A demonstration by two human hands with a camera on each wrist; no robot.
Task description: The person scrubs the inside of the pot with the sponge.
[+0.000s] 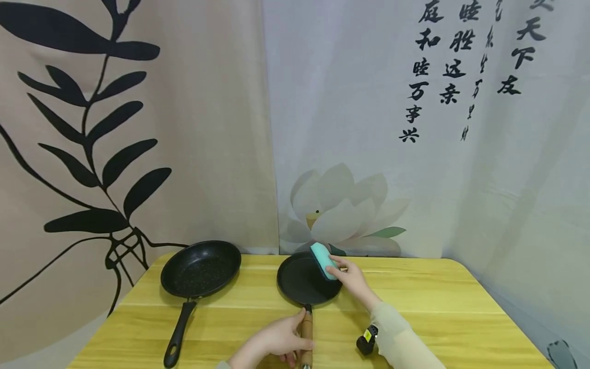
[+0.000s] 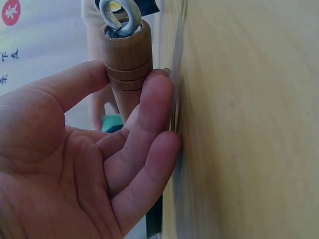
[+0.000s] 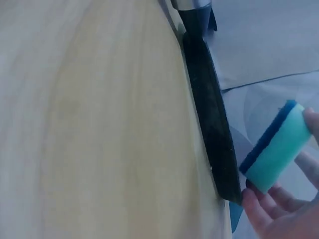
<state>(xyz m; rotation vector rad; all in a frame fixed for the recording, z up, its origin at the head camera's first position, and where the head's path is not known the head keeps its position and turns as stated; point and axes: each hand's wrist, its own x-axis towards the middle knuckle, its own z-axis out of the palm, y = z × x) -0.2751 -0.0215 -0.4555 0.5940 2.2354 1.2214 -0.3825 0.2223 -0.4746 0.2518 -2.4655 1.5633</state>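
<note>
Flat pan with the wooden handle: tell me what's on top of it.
A teal sponge, held by the right hand, sits over the flat pan near its far rim; contact is unclear. The rest looks bare.

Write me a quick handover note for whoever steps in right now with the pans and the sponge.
Left hand: grips the wooden handle of the flat pan, which sits on the yellow table.
Right hand: holds the teal sponge, blue scrub side toward the pan, at the pan's far right rim.
Done: pan steadied, sponge brought to it.
Left: no wiping marks visible, so treat the pan as unwiped. The speckled pan lies untouched to the left.
</note>
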